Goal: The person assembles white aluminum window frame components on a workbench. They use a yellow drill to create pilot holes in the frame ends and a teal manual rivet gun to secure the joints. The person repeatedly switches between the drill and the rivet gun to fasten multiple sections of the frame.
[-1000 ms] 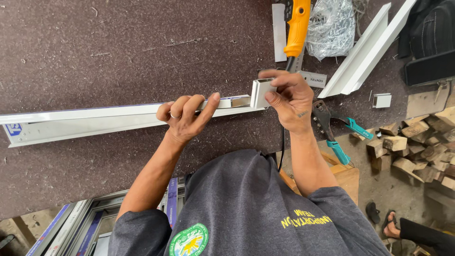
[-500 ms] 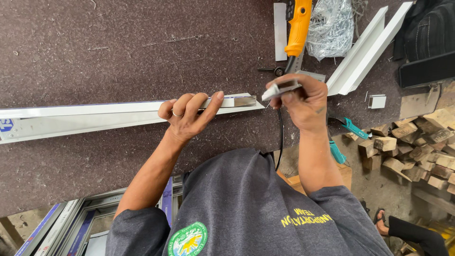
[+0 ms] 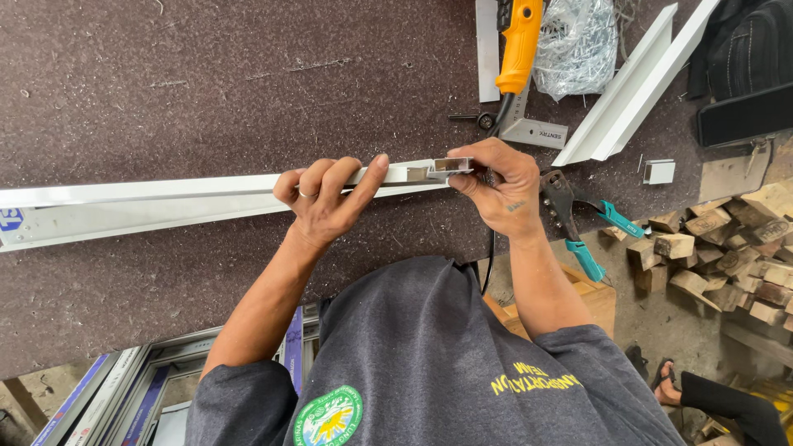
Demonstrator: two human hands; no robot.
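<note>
Single view only, worn on the head, looking almost straight down over the chest and shoulders. Set close: forearms and both hands, left and right, fill the middle of the frame, dark grey shirt crowding the bottom edge. Faces the dark brown bench, whose surface takes up the upper and left parts. Far edge of the bench cut off at the top. Along the right side, a strip of floor with wood offcuts. No second view to share with.
</note>
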